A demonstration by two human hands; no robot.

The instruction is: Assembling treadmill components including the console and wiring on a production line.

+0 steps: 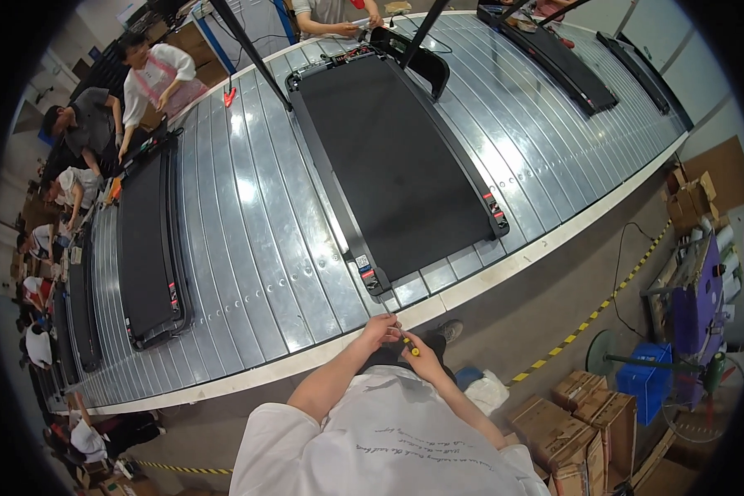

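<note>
Close to my body, at the near edge of the metal slat conveyor (260,322), my two hands are together. My right hand (426,364) is closed around a small screwdriver with a yellow-and-black handle (414,350). My left hand (379,331) has its fingers pinched by the tool's far end; whatever they hold is too small to make out. Just beyond my hands lies a treadmill base (397,157) with a black belt, black side rails and an end cap (375,279) at each near corner.
Other treadmills (149,240) lie on the conveyor to the left and far right (558,62). Co-workers (161,70) stand along its far side and left end. Cardboard boxes (554,430), a blue bin (643,382) and a standing fan (713,372) are behind me at right.
</note>
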